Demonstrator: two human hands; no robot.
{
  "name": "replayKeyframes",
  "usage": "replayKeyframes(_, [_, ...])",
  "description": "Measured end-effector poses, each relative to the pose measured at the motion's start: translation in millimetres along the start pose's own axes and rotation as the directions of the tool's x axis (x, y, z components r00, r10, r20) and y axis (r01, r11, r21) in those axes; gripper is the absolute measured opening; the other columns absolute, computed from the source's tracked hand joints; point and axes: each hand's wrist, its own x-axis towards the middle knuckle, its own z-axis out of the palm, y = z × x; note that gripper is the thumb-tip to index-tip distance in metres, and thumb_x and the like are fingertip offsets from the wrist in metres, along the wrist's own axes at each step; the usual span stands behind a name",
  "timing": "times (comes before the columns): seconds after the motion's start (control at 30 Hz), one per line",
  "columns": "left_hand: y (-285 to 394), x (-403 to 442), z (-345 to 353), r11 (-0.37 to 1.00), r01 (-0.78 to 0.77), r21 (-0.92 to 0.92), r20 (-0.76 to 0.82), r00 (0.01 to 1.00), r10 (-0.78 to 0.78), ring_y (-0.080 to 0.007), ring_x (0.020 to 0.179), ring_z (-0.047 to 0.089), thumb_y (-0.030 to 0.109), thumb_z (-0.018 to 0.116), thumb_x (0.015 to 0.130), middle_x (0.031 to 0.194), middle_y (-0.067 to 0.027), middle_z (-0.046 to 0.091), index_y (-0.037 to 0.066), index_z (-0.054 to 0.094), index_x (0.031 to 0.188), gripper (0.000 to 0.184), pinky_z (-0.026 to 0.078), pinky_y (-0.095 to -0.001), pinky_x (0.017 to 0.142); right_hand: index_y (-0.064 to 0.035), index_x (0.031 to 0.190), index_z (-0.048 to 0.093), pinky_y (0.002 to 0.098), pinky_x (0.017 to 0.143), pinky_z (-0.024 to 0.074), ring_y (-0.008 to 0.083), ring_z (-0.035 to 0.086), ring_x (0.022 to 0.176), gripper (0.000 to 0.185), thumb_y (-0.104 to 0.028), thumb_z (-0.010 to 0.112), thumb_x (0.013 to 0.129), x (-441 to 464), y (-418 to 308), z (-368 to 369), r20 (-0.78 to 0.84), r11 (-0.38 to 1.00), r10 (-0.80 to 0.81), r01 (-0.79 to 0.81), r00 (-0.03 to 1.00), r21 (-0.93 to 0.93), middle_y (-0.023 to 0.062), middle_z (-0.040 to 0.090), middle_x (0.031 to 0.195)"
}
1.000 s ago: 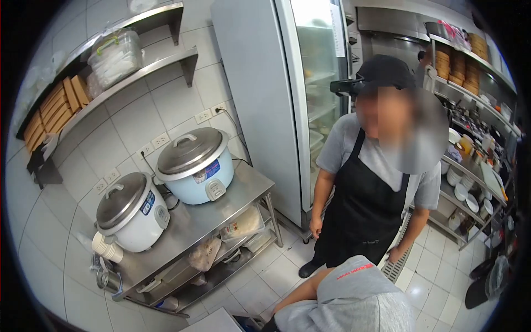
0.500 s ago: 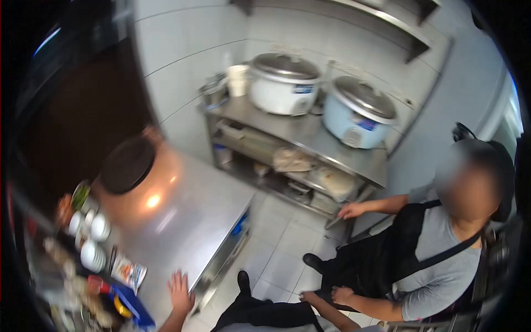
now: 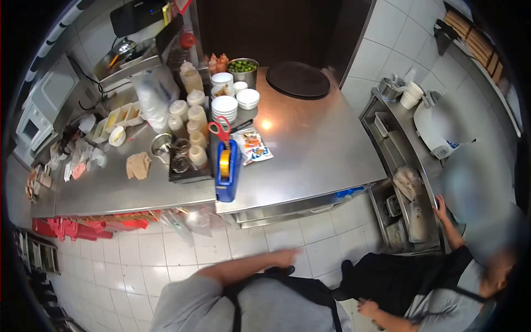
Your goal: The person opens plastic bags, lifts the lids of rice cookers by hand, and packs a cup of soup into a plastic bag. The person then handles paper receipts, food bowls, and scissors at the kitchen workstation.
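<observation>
Where counter (image 3: 332, 157) ends, tape dispenser (image 3: 227, 185), roughly perpendicular

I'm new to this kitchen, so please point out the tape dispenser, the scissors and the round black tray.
Tape dispenser (image 3: 227, 187): head view, on its blue body.
Scissors (image 3: 223, 136): head view, where the red handles meet.
Round black tray (image 3: 297, 80): head view, on its flat top.

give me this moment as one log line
left hand: in front of counter, blurred, grip unclear | right hand: not visible | counter: blue tape dispenser, printed packet | co-worker's hand: by steel table edge
</observation>
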Motion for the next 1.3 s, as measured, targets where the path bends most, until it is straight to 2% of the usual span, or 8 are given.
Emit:
replayKeyframes(0.13, [-54.8, -133.5, 37.1, 1.0, 0.024, -0.01, 0.645, 0.764, -0.012, -0.029, 0.116, 0.048, 0.016, 0.044, 0.088, 0.124, -0.0169, 0.051, 0.002, 0.045, 0.126, 0.041, 0.037, -0.0365, 0.099, -0.0062, 0.109, 0.057, 0.0425, 0.087, 0.0416, 0.0296, 0.053, 0.103, 0.035, -0.029, 0.044, 0.085, 160.1, -52.8, -111.3, 0.11, 0.526, 0.501, -0.403, 0.858, 0.749, 0.0155, 0.057, 0.11])
replayKeyframes(0.2, [-92.4, -193.7, 28.4, 0.984, 0.163, 0.066, 0.609, 0.775, -0.169, -0.0289, 0.116, 0.048, 0.016, 0.044, 0.088, 0.123, -0.0169, 0.052, 0.002, 0.045, 0.126, 0.041, 0.037, -0.0365, 0.099, -0.0032, 0.108, 0.059, 0.0417, 0.088, 0.0421, 0.0319, 0.055, 0.102, 0.036, -0.027, 0.041, 0.088, 232.4, -68.7, -188.8, 0.023, 0.329, 0.607, -0.278, 0.795, 0.903, 0.0185, 0.058, 0.11])
replayKeyframes(0.4, [-181.4, -337.9, -18.6, 0.855, 0.514, -0.073, 0.232, 0.843, -0.486, -0.0288, 0.116, 0.048, 0.018, 0.044, 0.088, 0.123, -0.0169, 0.052, 0.002, 0.045, 0.126, 0.041, 0.037, -0.0365, 0.099, -0.0072, 0.096, 0.065, 0.0373, 0.071, 0.0507, 0.0286, 0.065, 0.075, 0.03, -0.029, 0.058, 0.077, 286.2, -110.0, -389.1, -0.429, 0.515, 0.59, 0.09, 0.684, 0.852, 0.0151, 0.067, 0.087])
replayKeyframes(0.6, [-229.5, -414.4, -37.5, 0.745, 0.573, -0.341, -0.003, 0.792, -0.61, -0.0286, 0.116, 0.048, 0.019, 0.045, 0.088, 0.122, -0.0169, 0.052, 0.002, 0.045, 0.127, 0.042, 0.037, -0.0365, 0.099, -0.0105, 0.106, 0.062, 0.0407, 0.069, 0.0513, 0.0223, 0.067, 0.079, 0.031, -0.023, 0.061, 0.077, 239.0, -114.6, -448.8, -0.016, -0.034, 0.548, 0.042, 0.836, 0.999, 0.011, 0.066, 0.097])
replayKeyframes(0.73, [-257.2, -442.5, -47.1, 0.682, 0.586, -0.437, -0.042, 0.744, -0.667, -0.0285, 0.115, 0.048, 0.02, 0.045, 0.089, 0.122, -0.0169, 0.053, 0.002, 0.045, 0.127, 0.042, 0.037, -0.0365, 0.099, -0.0099, 0.122, 0.042, 0.0423, 0.063, 0.0486, 0.0233, 0.058, 0.081, 0.05, -0.014, 0.06, 0.075, 137.6, 13.9, -407.4, 0.103, -0.364, 0.874, 0.499, 0.475, 0.787, 0.0103, 0.06, 0.097])
replayKeyframes(0.9, [-293.4, -470.2, -67.2, 0.592, 0.62, -0.515, -0.046, 0.67, -0.741, -0.0284, 0.115, 0.048, 0.022, 0.045, 0.089, 0.122, -0.0169, 0.053, 0.002, 0.045, 0.127, 0.043, 0.037, -0.0364, 0.099, -0.0147, 0.143, -0.007, 0.0286, 0.043, 0.0452, 0.0162, 0.061, 0.06, 0.078, -0.009, 0.047, 0.087, -108.0, 109.0, -510.6, 0.12, 0.191, 0.954, 0.868, -0.274, 0.459, 0.0097, 0.064, 0.081])
replayKeyframes(1.13, [-328.1, -546.4, -65.6, 0.438, 0.624, -0.647, -0.036, 0.548, -0.836, -0.0282, 0.115, 0.049, 0.023, 0.046, 0.089, 0.121, -0.0169, 0.053, 0.001, 0.045, 0.127, 0.044, 0.036, -0.0364, 0.099, -0.0153, 0.143, 0.023, 0.0371, 0.095, 0.0393, 0.023, 0.036, 0.128, 0.059, -0.024, 0.05, 0.092, -101.1, 42.7, -671.3, -0.319, 0.257, 0.915, 0.966, -0.248, -0.014, 0.0121, 0.03, 0.144])
replayKeyframes(1.3, [-312.6, -565.5, -63.6, 0.384, 0.564, -0.731, -0.056, 0.511, -0.858, -0.0281, 0.115, 0.049, 0.025, 0.046, 0.089, 0.121, -0.0169, 0.054, 0.001, 0.045, 0.127, 0.044, 0.036, -0.0364, 0.099, -0.0014, 0.138, 0.029, 0.0278, 0.069, 0.0465, 0.0162, 0.057, 0.071, 0.078, -0.044, 0.063, 0.082, 63.6, -52.1, -824.3, -0.855, 0.366, 0.516, 0.915, -0.047, 0.171, 0.0101, 0.057, 0.077])
